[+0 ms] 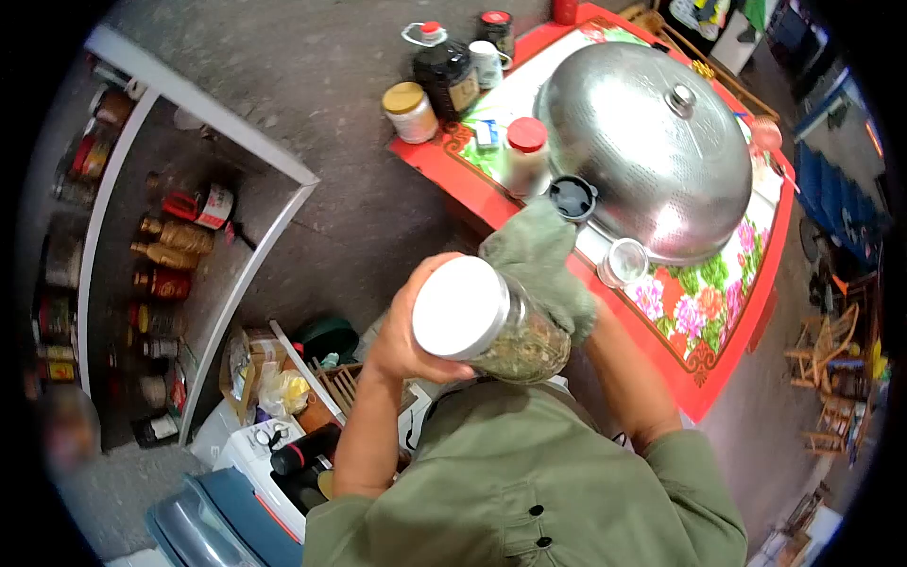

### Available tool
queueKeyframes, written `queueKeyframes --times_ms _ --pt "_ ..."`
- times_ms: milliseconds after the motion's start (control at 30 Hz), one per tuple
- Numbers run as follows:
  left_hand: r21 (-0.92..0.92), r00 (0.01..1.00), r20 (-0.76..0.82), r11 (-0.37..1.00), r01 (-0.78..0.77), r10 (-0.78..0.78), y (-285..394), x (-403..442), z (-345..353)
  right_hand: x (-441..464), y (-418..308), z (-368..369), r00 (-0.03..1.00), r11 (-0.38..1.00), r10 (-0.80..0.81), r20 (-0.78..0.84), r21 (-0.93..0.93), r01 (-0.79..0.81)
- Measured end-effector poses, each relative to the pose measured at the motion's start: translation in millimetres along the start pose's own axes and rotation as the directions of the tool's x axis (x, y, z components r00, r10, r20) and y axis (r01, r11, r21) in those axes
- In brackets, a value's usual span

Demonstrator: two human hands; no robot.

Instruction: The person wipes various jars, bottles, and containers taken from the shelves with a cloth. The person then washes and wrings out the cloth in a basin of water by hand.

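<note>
A clear jar (524, 335) with a white lid (460, 308) is held tilted in front of my chest, with dried greenish-brown bits inside. My left hand (402, 326) is closed around its lidded end. My right hand (590, 326) is closed on a grey-green cloth (534, 255), which covers most of its fingers and presses against the jar's side. Just beyond the cloth, at the table edge, are a dark round lid-like piece (573, 197) and a red-lidded jar (527, 156).
A red-edged table (694, 392) with a flowered top carries a big perforated metal dome (652, 151), a small glass (624, 263), a dark jug (444, 76) and a yellow-lidded jar (410, 111). Shelves of bottles (175, 231) stand left; a blue-grey bin (213, 520) sits low left.
</note>
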State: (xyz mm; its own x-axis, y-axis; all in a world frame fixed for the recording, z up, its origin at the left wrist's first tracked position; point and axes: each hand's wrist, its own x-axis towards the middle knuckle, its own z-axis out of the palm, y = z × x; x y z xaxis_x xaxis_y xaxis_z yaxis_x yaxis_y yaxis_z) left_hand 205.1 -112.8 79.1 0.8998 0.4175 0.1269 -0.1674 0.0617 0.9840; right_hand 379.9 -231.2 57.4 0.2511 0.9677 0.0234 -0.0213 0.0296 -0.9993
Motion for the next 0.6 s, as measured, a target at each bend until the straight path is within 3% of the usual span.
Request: queueKeyframes --times_ms 67,133,200,233,267,300,333,367,433,467,500,567,600 --pt "0.099 0.997 0.071 0.994 0.035 -0.042 -3.2 5.7 8.5 -6.5 59.9 -3.0 0.999 0.997 0.030 0.044 -0.070 -0.027" --pt "-0.002 0.994 0.070 0.996 0.088 -0.088 -15.5 11.6 18.9 -12.0 95.8 -5.9 0.993 0.988 0.065 0.096 -0.147 -0.050" --pt "-0.101 0.988 0.071 0.985 0.141 -0.134 -31.9 18.8 25.4 -34.5 86.9 2.1 0.999 0.993 -0.052 0.013 0.107 0.051" --pt "-0.175 0.993 0.025 0.978 0.117 -0.114 -41.8 21.6 27.5 -41.7 80.0 3.5 0.996 0.985 -0.092 -0.017 0.143 0.093" --pt "-0.246 0.995 -0.024 0.965 0.092 -0.101 -49.0 24.4 31.2 -46.9 77.8 4.5 0.991 0.987 -0.133 -0.020 0.084 0.134" --pt "-0.274 0.993 -0.080 0.960 0.059 -0.084 -47.7 30.1 39.4 -49.6 83.7 1.5 0.959 0.875 -0.273 0.081 -0.393 0.282" --pt "-0.208 0.992 -0.106 0.977 0.044 -0.067 -52.4 34.6 42.0 -58.5 98.1 3.9 0.993 0.991 -0.117 -0.028 0.063 0.119" --pt "-0.141 0.990 -0.130 0.990 0.028 -0.046 -56.3 38.4 44.7 -67.5 112.4 6.3 0.990 0.846 0.043 -0.136 0.532 0.037" --pt "0.354 0.999 -0.010 0.935 -0.034 0.040 -54.4 47.0 55.4 -72.1 91.5 -7.4 0.931 0.344 0.358 -0.074 0.937 -0.058" --pt "0.303 1.000 0.003 0.953 0.007 -0.008 -59.9 51.2 63.4 -80.2 68.5 -15.6 0.876 0.297 0.466 -0.121 0.954 -0.026" --pt "0.228 0.998 0.031 0.972 0.053 -0.062 -68.0 54.7 69.3 -90.3 75.6 -20.0 0.871 0.300 0.473 -0.133 0.954 -0.018" --pt "0.273 0.987 0.144 0.962 0.027 -0.069 -67.6 61.1 88.5 -111.3 95.8 -33.1 0.833 0.458 0.458 -0.310 0.886 0.078" --pt "0.238 0.972 0.221 0.971 0.022 -0.076 -71.6 64.9 98.3 -109.3 64.9 -30.8 0.690 0.394 0.599 -0.406 0.900 0.187"
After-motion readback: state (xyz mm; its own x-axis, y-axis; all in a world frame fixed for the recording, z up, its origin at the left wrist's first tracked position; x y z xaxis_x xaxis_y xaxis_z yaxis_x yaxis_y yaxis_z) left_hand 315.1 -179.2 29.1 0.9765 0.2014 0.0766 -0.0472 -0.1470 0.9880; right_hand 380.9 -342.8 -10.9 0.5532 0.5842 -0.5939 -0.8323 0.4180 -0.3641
